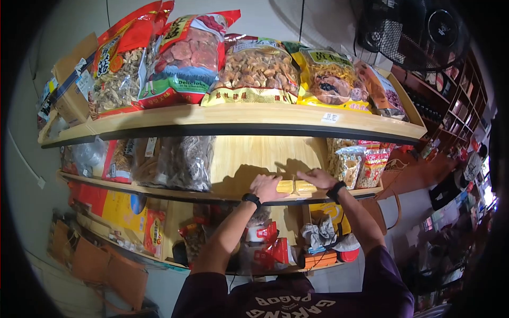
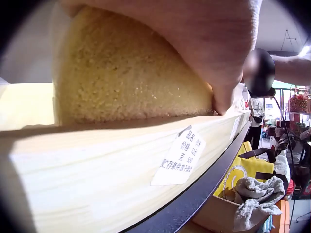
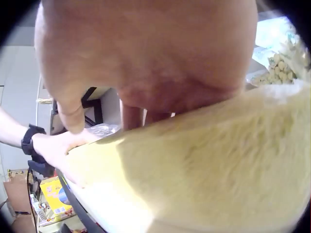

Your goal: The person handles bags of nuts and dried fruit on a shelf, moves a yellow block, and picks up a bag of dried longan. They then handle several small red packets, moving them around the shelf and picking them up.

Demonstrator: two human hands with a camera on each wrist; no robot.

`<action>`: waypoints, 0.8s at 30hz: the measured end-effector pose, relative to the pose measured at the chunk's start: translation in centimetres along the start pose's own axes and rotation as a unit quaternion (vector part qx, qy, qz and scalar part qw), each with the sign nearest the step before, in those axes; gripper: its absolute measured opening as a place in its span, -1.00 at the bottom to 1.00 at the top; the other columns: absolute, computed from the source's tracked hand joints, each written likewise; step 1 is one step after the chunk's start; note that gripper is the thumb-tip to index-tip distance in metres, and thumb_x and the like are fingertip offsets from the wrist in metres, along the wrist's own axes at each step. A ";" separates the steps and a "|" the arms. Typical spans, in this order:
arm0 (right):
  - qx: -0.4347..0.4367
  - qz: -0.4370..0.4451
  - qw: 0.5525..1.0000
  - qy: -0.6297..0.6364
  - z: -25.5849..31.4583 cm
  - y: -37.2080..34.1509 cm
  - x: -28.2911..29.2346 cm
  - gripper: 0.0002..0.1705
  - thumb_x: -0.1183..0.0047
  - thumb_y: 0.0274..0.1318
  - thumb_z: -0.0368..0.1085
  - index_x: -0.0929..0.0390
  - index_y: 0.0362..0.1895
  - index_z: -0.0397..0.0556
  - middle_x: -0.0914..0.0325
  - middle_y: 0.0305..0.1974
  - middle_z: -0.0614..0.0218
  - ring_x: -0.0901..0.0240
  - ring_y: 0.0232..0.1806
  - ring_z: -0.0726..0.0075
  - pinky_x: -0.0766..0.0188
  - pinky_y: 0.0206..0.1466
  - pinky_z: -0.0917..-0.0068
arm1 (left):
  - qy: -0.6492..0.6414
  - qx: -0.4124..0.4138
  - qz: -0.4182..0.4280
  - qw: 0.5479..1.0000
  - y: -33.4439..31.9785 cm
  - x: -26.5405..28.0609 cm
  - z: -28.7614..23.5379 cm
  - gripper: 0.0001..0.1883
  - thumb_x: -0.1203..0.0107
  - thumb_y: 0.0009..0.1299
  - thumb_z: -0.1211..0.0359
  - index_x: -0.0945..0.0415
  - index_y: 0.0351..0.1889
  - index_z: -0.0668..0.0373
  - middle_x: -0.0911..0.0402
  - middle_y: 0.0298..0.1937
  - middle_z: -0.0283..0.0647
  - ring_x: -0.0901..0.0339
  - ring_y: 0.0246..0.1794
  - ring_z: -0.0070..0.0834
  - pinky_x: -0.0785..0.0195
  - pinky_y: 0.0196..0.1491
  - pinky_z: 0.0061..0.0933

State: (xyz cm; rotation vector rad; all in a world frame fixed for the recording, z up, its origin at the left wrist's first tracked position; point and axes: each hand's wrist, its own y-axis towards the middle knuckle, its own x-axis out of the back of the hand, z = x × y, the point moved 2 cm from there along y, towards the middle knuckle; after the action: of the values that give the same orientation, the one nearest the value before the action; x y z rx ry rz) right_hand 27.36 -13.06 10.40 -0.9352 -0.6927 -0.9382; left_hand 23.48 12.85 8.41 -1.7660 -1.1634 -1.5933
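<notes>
Two yellow, block-shaped bags of millet stand side by side at the front of the middle shelf (image 1: 254, 153). My left hand (image 1: 266, 188) holds the left bag (image 1: 285, 187), palm over its top and thumb down at its front corner. Over the right bag (image 1: 305, 188) lies my right hand (image 1: 318, 179), with fingers reaching down behind it in the right wrist view. Fine yellow grains show through the left bag's clear wrap in the left wrist view, its bottom edge right at the shelf's wooden lip. Below it, a white price label (image 2: 180, 155) is stuck on the lip.
Large bags of dried mushrooms (image 1: 260, 69) line the upper shelf above my hands. Dark dried goods in clear bags (image 1: 185, 161) stand left on the middle shelf, packs of nuts (image 1: 374, 167) right. Lower down are red packets (image 1: 273, 254) and a crumpled grey cloth (image 1: 318, 233).
</notes>
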 end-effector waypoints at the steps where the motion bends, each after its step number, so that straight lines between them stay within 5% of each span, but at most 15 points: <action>1: 0.018 -0.085 0.996 -0.038 0.5 0.3 -1.0 -0.09 0.27 0.27 0.62 -0.83 -0.15 0.16 -0.75 -0.35 0.00 -0.70 -0.24 -0.18 -0.58 -0.05 -0.01 | -0.003 -0.009 -0.007 1.000 0.1 -0.4 0.2 -0.11 -0.17 0.22 -0.42 -0.61 0.24 0.10 -0.76 -0.03 -0.05 -0.71 -0.11 -0.10 -0.47 -0.05 -0.10; 2: 0.037 -0.170 0.982 -0.076 1.2 0.7 -1.8 -0.12 0.28 0.34 0.56 -0.83 -0.23 0.13 -0.72 -0.40 -0.04 -0.69 -0.26 -0.21 -0.57 -0.07 -0.03 | -0.004 -0.006 -0.002 1.000 0.3 -0.8 0.4 -0.11 -0.17 0.21 -0.42 -0.61 0.24 0.10 -0.76 -0.03 -0.05 -0.71 -0.11 -0.10 -0.47 -0.05 -0.10; 13: 0.060 -0.242 0.967 -0.051 3.0 -0.9 -2.2 -0.41 0.12 0.36 0.24 -0.81 -0.23 0.12 -0.70 -0.36 -0.06 -0.67 -0.23 -0.24 -0.56 -0.05 -0.02 | 0.002 0.020 0.002 1.000 0.1 0.1 0.0 -0.14 -0.21 0.18 -0.43 -0.64 0.21 0.04 -0.77 -0.05 -0.08 -0.71 -0.15 -0.12 -0.48 -0.05 -0.13; 24: 0.030 -0.254 0.966 -0.030 3.4 -1.4 -1.7 -0.43 0.08 0.32 0.16 -0.79 -0.33 0.00 -0.71 -0.33 -0.08 -0.66 -0.17 -0.23 -0.54 0.05 -0.01 | 0.022 0.025 -0.014 0.999 0.1 0.5 -0.6 -0.21 -0.28 0.17 -0.38 -0.64 0.13 0.04 -0.78 -0.10 -0.09 -0.74 -0.16 -0.12 -0.51 -0.10 -0.14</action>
State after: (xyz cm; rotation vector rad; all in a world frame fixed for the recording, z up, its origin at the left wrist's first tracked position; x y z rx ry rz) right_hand 25.00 -9.79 11.06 -0.7449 -1.0340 -1.3351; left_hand 23.22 12.37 9.01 -1.6816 -1.2014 -1.5962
